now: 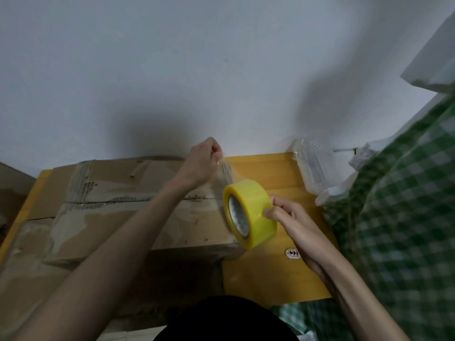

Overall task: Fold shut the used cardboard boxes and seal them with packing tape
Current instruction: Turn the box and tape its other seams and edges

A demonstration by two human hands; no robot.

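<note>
The wall fills the upper half of the view, pale and bare, running down to the table's far edge. Below it the wooden table stretches from 9 o'clock to about 4 o'clock; its right edge meets a green checked cloth that takes up the whole 3 to 5 o'clock side. The cardboard box lies on the left half of the table, flaps folded down, the seam between them running left to right, with torn patches along the flaps. Its right end stops near the middle of the view, leaving a bare strip of tabletop between the box and the cloth. A clear plastic bag sits at 2 o'clock against the wall, well apart from the box.

The yellow tape roll hangs just past the box's right end, at centre. The right hand grips it, fingers curled over the outer band. The left hand, at 12 o'clock from the roll, pinches the loose end of the clear tape strip drawn up from the roll. A small white label lies on the table at 5 o'clock from the roll.
</note>
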